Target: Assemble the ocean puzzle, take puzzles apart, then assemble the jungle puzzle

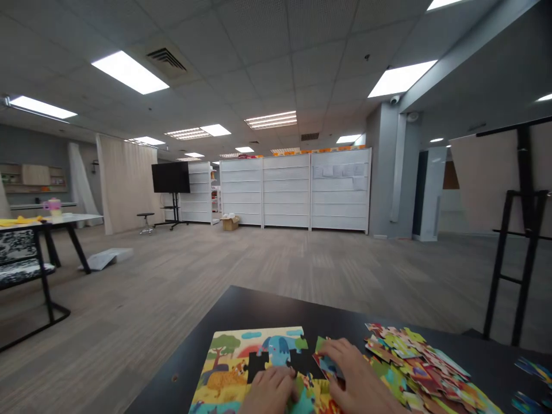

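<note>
A partly assembled animal puzzle lies on the black table, with dark gaps around its blue elephant. My left hand rests on the lower middle of the puzzle, fingers lying over its pieces; nothing shows in its grasp. Beside the puzzle's right edge, my right hand has its fingers wrapped at a blue and green puzzle piece. A heap of loose colourful pieces spreads just to the right of my right hand.
The black table has its far corner in front of me. A few more pieces lie at its right edge. Beyond are a black easel frame, white shelves, and a chair by another table at left.
</note>
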A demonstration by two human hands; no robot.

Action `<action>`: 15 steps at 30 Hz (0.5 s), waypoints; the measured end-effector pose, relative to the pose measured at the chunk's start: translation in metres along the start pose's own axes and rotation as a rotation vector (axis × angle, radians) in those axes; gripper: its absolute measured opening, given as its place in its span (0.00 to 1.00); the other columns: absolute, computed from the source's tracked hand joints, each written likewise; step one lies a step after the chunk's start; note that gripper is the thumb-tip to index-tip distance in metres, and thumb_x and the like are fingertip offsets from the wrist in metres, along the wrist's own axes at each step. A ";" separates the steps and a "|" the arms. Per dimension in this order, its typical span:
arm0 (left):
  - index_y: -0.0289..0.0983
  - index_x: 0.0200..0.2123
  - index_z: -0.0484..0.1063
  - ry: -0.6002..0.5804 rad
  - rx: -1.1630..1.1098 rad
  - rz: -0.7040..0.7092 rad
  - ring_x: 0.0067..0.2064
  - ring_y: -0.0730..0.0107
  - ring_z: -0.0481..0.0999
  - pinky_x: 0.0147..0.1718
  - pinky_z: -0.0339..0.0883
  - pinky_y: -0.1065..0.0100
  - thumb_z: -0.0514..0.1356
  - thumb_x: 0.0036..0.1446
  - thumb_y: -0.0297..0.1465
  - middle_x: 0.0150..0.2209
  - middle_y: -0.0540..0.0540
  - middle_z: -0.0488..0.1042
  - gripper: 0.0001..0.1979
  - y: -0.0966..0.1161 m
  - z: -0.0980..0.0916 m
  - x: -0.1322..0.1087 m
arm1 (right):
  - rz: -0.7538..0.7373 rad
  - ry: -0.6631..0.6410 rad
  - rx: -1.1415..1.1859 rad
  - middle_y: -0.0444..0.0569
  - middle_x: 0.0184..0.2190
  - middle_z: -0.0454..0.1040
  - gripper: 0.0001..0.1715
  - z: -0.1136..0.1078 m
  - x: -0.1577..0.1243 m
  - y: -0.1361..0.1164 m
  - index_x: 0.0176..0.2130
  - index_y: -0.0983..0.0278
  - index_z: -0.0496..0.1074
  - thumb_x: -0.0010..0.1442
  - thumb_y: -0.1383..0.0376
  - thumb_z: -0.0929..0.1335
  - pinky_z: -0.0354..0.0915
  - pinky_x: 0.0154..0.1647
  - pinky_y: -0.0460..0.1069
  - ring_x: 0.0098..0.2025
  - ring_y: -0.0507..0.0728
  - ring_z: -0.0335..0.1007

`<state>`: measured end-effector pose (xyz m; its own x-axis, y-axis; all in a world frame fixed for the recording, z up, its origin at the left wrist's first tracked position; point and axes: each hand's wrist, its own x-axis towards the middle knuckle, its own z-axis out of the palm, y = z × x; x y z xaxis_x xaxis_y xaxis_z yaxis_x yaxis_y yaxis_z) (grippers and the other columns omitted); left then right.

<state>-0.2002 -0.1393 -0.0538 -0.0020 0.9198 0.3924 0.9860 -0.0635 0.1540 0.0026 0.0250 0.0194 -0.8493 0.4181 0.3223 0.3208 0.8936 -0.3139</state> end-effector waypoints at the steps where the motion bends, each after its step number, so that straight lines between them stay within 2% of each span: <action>1: 0.44 0.45 0.75 0.004 0.000 -0.004 0.54 0.63 0.78 0.47 0.67 0.69 0.64 0.67 0.30 0.53 0.51 0.79 0.04 0.002 -0.002 0.000 | 0.041 0.008 -0.019 0.53 0.50 0.78 0.22 -0.003 0.001 0.001 0.47 0.59 0.77 0.54 0.68 0.65 0.67 0.56 0.59 0.53 0.66 0.72; 4: 0.47 0.50 0.73 0.019 0.004 -0.015 0.49 0.63 0.78 0.44 0.67 0.68 0.64 0.67 0.33 0.49 0.52 0.80 0.09 0.008 -0.005 -0.001 | 0.119 0.060 -0.056 0.55 0.47 0.79 0.18 -0.014 0.006 0.005 0.46 0.62 0.77 0.58 0.64 0.65 0.66 0.54 0.59 0.50 0.66 0.74; 6: 0.52 0.55 0.71 0.072 0.052 0.011 0.51 0.60 0.77 0.44 0.67 0.66 0.64 0.67 0.37 0.54 0.50 0.77 0.15 0.010 -0.005 0.000 | 0.135 0.108 -0.036 0.56 0.48 0.79 0.19 -0.019 0.009 0.008 0.47 0.63 0.76 0.57 0.62 0.65 0.65 0.56 0.58 0.51 0.66 0.73; 8: 0.56 0.58 0.69 0.132 0.123 0.112 0.53 0.57 0.76 0.45 0.66 0.65 0.63 0.68 0.40 0.61 0.50 0.73 0.17 0.010 -0.004 0.001 | 0.154 0.128 0.032 0.54 0.48 0.79 0.19 -0.019 0.015 0.005 0.47 0.62 0.76 0.58 0.59 0.66 0.65 0.56 0.57 0.51 0.65 0.73; 10: 0.58 0.57 0.69 0.158 0.167 0.233 0.54 0.58 0.75 0.45 0.65 0.65 0.61 0.69 0.41 0.62 0.52 0.72 0.15 0.010 -0.004 0.002 | 0.184 0.100 0.114 0.52 0.45 0.79 0.18 -0.012 0.024 -0.005 0.46 0.60 0.76 0.58 0.57 0.67 0.67 0.51 0.54 0.47 0.62 0.75; 12: 0.57 0.54 0.72 0.163 0.143 0.259 0.53 0.61 0.75 0.45 0.64 0.66 0.61 0.69 0.41 0.56 0.55 0.77 0.11 0.011 -0.005 0.003 | 0.207 0.059 0.153 0.50 0.41 0.79 0.17 -0.001 0.034 -0.016 0.44 0.60 0.76 0.56 0.57 0.68 0.67 0.46 0.52 0.42 0.61 0.75; 15: 0.53 0.47 0.76 0.184 0.081 0.179 0.48 0.67 0.76 0.44 0.62 0.69 0.63 0.67 0.43 0.46 0.56 0.79 0.08 0.015 -0.009 0.002 | 0.205 0.027 0.151 0.50 0.39 0.77 0.17 0.019 0.047 -0.029 0.41 0.62 0.78 0.52 0.60 0.70 0.66 0.46 0.52 0.42 0.61 0.74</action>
<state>-0.1865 -0.1423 -0.0424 0.1510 0.8102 0.5664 0.9835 -0.1811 -0.0031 -0.0540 0.0157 0.0268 -0.7604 0.5944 0.2616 0.4174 0.7560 -0.5043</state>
